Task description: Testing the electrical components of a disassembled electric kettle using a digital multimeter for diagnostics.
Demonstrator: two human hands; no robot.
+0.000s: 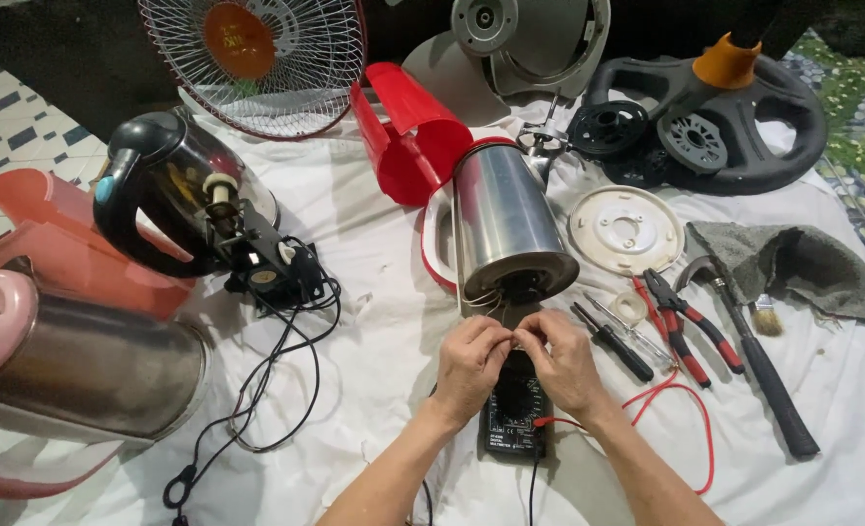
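A steel electric kettle [504,226] with a red-and-white handle lies on its side on the white cloth, its open base facing me with bare wires sticking out. My left hand [471,362] and my right hand [561,360] meet just below that base, fingertips pinched together on the kettle's wires and what looks like a thin probe tip; the exact grip is hidden by the fingers. Under both hands lies a black multimeter [516,414], with a red lead [691,409] looping off to the right and a black lead running toward me.
Right of my hands lie screwdrivers [616,341], red-handled pliers [686,326], a hammer [759,365], a small brush, a grey rag [793,258] and a white round base plate [625,229]. Other kettles [174,190] and black cables sit left; fan parts and a red shell [408,131] behind.
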